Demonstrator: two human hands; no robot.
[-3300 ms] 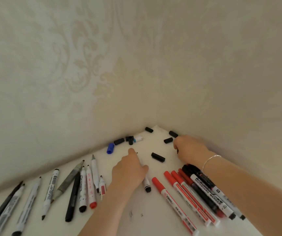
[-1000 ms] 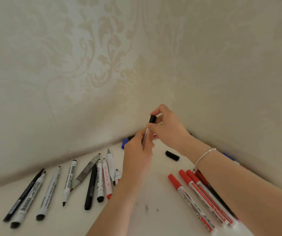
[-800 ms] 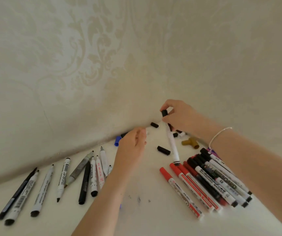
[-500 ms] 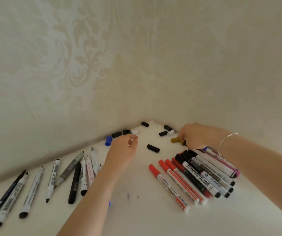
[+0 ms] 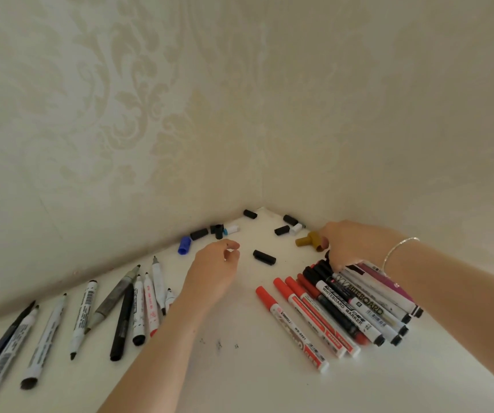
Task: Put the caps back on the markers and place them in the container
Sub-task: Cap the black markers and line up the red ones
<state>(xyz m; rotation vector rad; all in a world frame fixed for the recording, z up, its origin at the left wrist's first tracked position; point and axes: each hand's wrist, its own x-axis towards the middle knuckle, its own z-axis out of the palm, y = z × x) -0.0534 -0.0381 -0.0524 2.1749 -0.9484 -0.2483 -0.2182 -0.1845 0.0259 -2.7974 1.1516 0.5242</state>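
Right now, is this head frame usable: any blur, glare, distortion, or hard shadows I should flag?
Head view: soft, even light, no glare, only faint shadows under the left hand and right hand. Wide-angle bending curves the wall and table edges. Print on the capped markers partly reads; the uncapped markers at far left look softer.
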